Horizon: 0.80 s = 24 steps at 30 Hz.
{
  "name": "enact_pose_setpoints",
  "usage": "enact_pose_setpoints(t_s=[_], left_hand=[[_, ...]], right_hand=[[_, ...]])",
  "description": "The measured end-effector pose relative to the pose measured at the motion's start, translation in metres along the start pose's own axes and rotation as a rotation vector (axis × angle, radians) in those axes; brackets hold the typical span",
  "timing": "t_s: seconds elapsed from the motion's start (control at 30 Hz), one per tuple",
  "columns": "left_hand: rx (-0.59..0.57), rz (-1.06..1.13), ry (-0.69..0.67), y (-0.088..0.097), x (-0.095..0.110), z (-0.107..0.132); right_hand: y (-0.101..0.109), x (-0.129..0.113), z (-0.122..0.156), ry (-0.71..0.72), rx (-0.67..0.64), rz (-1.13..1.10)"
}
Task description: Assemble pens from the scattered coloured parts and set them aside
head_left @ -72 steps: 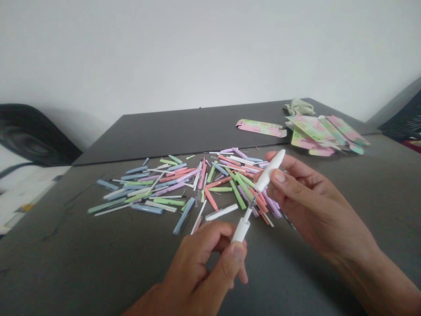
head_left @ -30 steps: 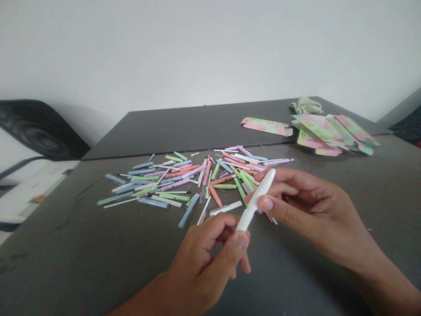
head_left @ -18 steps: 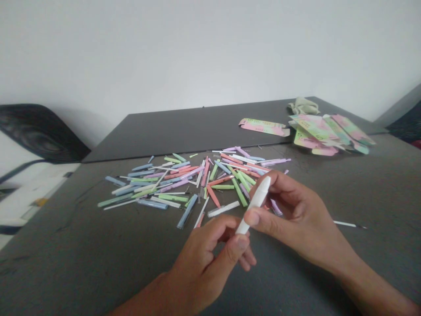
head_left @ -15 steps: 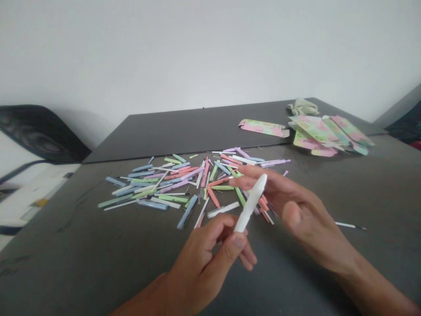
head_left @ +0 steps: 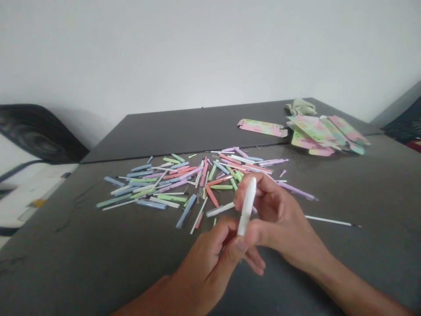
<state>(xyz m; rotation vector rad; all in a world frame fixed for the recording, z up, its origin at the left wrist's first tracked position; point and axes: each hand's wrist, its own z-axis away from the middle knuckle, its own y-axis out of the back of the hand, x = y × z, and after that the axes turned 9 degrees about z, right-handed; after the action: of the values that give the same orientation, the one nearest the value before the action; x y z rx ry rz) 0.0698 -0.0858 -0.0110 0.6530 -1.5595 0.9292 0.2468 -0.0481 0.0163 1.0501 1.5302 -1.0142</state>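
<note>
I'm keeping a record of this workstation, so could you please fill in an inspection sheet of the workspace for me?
Surface: dark table, a seam line running across it, scuffed at left.
Job's things: white pen-like tube held up, lower end hidden; behind it, a loose spread of coloured pieces lying on the table.
Clutter: patterned cartons heaped at far right, a single carton beside them, crumpled cloth behind.
Hands: left hand pinches the tube's lower end; right hand curls close around it, contact unclear.
Cables: nothing seen that is clearly a cable.
Surroundings: pale wall behind; dark chair-like back at left.
</note>
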Motion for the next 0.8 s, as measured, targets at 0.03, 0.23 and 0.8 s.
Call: enact_pose_setpoints(t_s=[0.03, 0.23, 0.8], left_hand=[[0.014, 0.02, 0.007, -0.0008, 0.001, -0.0003], [-0.011, -0.027, 0.031, -0.0005, 0.0067, -0.0005], [-0.047, -0.152, 0.052, 0.003, -0.0007, 0.0013]], right_hand=[[0.0006, -0.0002, 0.0016, -0.002, -0.045, -0.032], [-0.0051, -0.0097, 0.0009, -0.105, -0.064, -0.075], [-0.008, -0.0086, -0.0033, -0.077, 0.067, -0.104]])
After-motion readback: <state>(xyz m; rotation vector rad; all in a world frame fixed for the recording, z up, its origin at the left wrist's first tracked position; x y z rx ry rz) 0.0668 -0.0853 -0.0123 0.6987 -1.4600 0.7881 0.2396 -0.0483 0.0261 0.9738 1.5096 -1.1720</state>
